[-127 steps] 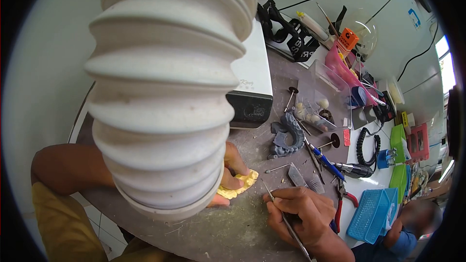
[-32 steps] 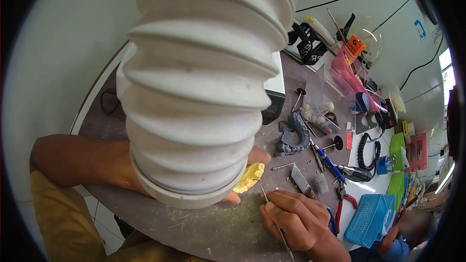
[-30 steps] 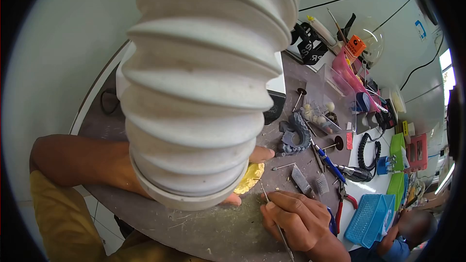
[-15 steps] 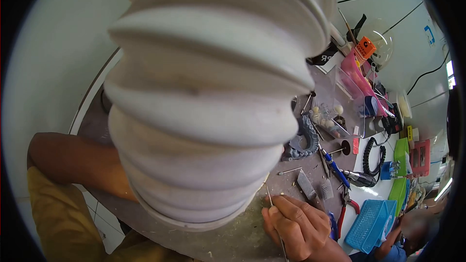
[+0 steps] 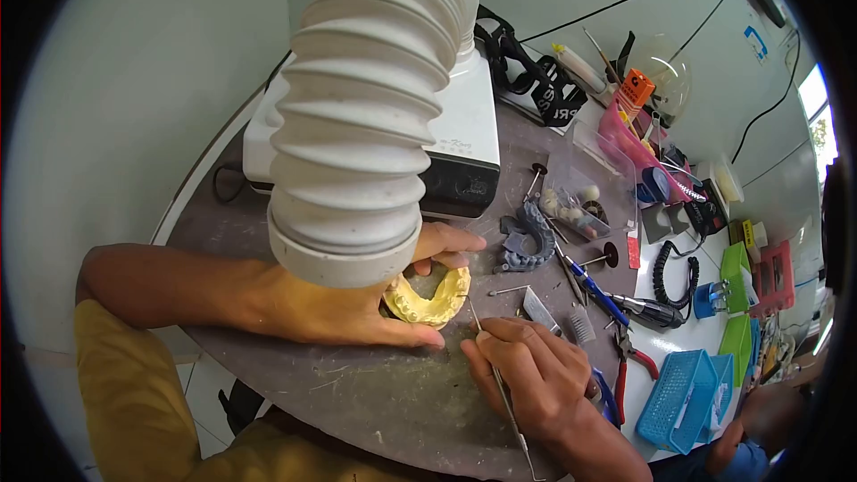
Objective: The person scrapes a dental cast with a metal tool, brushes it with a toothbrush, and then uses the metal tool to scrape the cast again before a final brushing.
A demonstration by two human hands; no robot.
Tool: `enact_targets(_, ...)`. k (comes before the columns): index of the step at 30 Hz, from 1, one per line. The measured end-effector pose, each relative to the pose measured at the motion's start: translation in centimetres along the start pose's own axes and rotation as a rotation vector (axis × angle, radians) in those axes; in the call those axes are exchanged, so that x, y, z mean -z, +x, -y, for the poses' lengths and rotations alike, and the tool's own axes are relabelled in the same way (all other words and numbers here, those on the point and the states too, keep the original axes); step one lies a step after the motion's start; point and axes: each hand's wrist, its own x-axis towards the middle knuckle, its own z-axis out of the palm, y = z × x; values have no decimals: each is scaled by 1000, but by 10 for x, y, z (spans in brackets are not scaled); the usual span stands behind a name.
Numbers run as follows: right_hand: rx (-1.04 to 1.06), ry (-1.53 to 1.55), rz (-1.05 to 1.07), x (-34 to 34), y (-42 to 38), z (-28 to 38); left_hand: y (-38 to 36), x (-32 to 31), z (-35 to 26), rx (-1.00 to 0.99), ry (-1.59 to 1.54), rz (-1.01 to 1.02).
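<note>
My left hand (image 5: 393,308) is closed around a yellow plaster dental model (image 5: 427,305), thumb on the near side and fingers on the far side, under the mouth of a white corrugated hose (image 5: 357,107). Part of that hand is hidden behind the hose. In my right hand (image 5: 531,366) is a thin metal dental probe (image 5: 511,402), gripped like a pen, with its tip right at the model's edge. The other end of the probe is bent and points toward the bench's near edge. A grey dental model (image 5: 527,241) lies just beyond my fingers.
Behind the hose stands a white and black machine (image 5: 464,143). To the right are a clear box (image 5: 594,178) of small pieces, a blue handpiece (image 5: 598,295), red-handled pliers (image 5: 629,370) and a blue basket (image 5: 683,402). Another person (image 5: 759,428) sits at the lower right.
The hose, which filled much of the view, now appears smaller and higher. My left hand and the yellow model, hidden before, have come into sight. The probe remains in my right hand.
</note>
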Motion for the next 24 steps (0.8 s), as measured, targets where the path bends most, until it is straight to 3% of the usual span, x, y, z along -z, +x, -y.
enact_targets(11, -84, 112, -56, 16, -4, 6, -6, 2, 5, -136, 155, -13)
enact_targets(14, -132, 156, -43, 17, -1, 5, -9, 7, 1, -47, 101, 96)
enact_targets(18, -228, 248, -115, 10, -9, 2, -14, 8, 2, -58, 170, 94)
enact_targets(24, -178, 200, -40, 16, -10, 1, -14, 12, 4, -72, 109, 92)
